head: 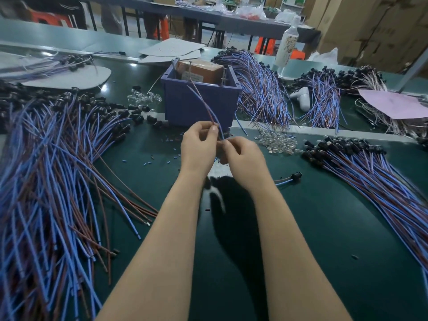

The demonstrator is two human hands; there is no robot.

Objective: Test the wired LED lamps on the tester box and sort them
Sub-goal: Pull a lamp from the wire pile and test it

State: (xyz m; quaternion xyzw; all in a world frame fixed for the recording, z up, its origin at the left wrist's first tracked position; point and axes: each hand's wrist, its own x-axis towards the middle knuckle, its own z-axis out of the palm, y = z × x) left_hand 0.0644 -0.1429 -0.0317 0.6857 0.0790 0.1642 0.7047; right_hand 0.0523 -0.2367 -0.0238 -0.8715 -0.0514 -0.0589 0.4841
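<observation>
Head view: our left hand and right hand clamp their fingers on one wired lamp; its leads rise toward the tester box just beyond, left hand nearer.

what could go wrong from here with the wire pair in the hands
The thin blue and red wire pair, pinched by the left hand and right hand, may slip before reaching the brown tester box in the blue plastic bin. Dropped, it could vanish into the left pile of wired lamps and get mis-sorted.
</observation>
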